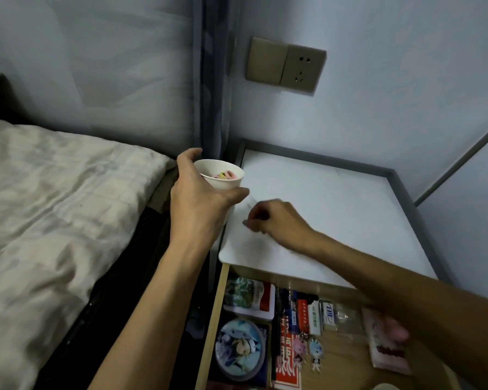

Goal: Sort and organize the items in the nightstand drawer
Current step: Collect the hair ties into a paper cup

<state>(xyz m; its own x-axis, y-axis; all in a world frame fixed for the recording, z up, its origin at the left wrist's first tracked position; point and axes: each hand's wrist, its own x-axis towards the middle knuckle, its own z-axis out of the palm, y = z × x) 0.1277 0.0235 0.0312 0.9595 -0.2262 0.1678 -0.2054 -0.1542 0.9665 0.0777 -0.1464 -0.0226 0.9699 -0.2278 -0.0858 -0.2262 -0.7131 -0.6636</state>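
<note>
- My left grip (200, 204) is grasping a white paper cup (223, 177), fingers curling round its far side and thumb lying across the near wall.
- The cup is staying upright at the left edge of the nightstand's white tabletop (335, 209), just beside the bed (54, 209); my hand is hiding its base, so I cannot tell whether it is resting on the surface.
- Small pastel loops (224, 174), pink and yellow among them, are lying inside the cup.
- My right grip (276, 220) is hovering low over the tabletop, near the cup, with fingers curled in toward the thumb; motion blur is keeping me from telling whether anything is pinched there.
- The drawer (211, 319) is standing open below the tabletop, my right forearm crossing over it.
- Inside, a round illustrated badge (241, 346) is lying at the left, with a red-and-white card pack (250, 298) behind it.
- A red packet (286, 361) is lying beside the badge, with two small figure keychains (307, 353) just to its right.
- A white eraser box (329, 316) is lying further back, and a pink packet (389, 344) is resting toward the right side.
- A beige wall socket (286, 66) is showing above the nightstand, and a grey curtain (212, 80) is hanging in the corner.
</note>
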